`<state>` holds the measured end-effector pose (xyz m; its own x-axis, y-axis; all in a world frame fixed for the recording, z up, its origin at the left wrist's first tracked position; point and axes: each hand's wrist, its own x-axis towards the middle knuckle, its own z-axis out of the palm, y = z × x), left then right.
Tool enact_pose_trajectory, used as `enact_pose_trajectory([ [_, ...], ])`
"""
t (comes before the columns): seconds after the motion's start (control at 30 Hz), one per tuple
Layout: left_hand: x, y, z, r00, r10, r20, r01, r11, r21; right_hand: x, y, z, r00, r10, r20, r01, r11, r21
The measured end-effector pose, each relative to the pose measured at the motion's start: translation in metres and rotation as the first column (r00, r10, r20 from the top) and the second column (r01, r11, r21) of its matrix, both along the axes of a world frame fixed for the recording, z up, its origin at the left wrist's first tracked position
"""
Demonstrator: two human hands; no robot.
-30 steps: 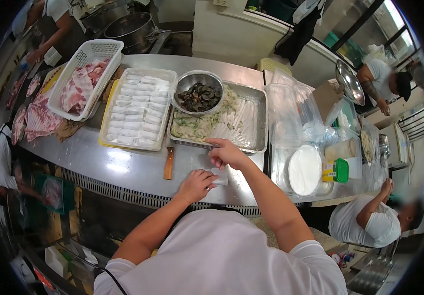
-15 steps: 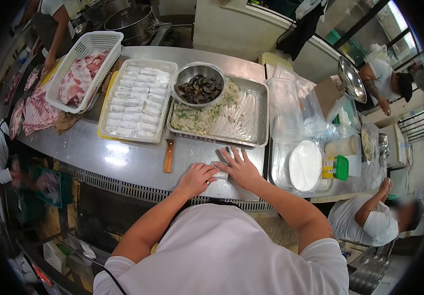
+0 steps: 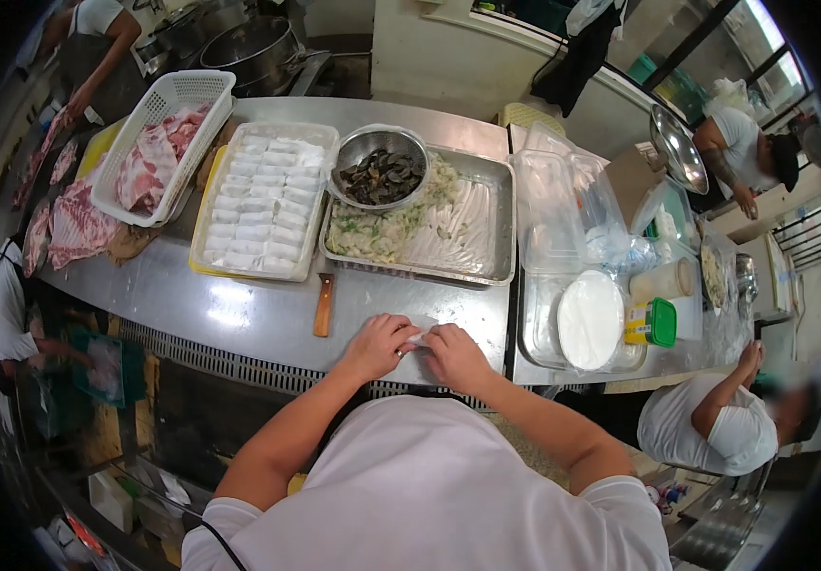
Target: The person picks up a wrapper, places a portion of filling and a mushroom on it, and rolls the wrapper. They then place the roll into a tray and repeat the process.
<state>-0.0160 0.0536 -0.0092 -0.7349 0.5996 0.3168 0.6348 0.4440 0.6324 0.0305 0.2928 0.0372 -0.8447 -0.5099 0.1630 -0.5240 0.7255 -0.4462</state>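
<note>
Near the front edge of the steel table, my left hand (image 3: 379, 346) and my right hand (image 3: 458, 358) meet, fingers closed on a small white wrapped roll (image 3: 421, 334). The fingers cover much of it. Left of my hands lies a wooden handle (image 3: 323, 306), its far end by the metal tray. Beyond my hands, that metal tray (image 3: 505, 221) carries a pale chopped filling with green bits (image 3: 372, 234). On it rests a steel colander (image 3: 410, 196) of dark, shiny pieces (image 3: 384, 177). Rows of white rolls (image 3: 256, 221) fill a plastic tray (image 3: 328, 152).
To the right, a white round stack (image 3: 590, 321) lies on a tray beside a yellow tub with a green lid (image 3: 660, 322) and clear plastic containers (image 3: 548, 205). Raw meat fills a white basket (image 3: 203, 81) at left. Co-workers stand at both sides.
My right hand has drawn back toward me from lying spread flat and now pinches the roll. My left hand stays at the roll. At far left, a co-worker's arm has moved.
</note>
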Motion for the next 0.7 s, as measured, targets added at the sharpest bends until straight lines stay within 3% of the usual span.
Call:
enact_pose_trajectory([
  [0.13,-0.008,0.003,0.003,1.000,0.019,-0.003,-0.019,0.999,-0.045,-0.003,-0.011,-0.016,0.993,-0.096,-0.062,0.095,0.995,-0.017],
  [0.23,-0.013,0.006,0.004,0.999,0.046,0.017,-0.047,0.998,0.053,-0.008,-0.010,-0.015,0.980,-0.133,-0.146,0.140,0.989,0.039],
  [0.33,-0.020,0.005,-0.002,1.000,0.030,-0.001,-0.030,0.999,0.045,-0.019,-0.011,-0.012,0.973,-0.179,-0.142,0.194,0.976,0.095],
  [0.43,-0.026,0.008,-0.005,0.994,0.082,-0.066,-0.081,0.996,0.025,-0.027,-0.011,-0.013,0.974,-0.228,-0.008,0.228,0.970,0.081],
  [0.7,-0.037,0.014,0.002,0.978,0.191,-0.078,-0.191,0.981,0.007,-0.034,-0.028,-0.001,0.968,-0.241,-0.069,0.248,0.959,0.136],
])
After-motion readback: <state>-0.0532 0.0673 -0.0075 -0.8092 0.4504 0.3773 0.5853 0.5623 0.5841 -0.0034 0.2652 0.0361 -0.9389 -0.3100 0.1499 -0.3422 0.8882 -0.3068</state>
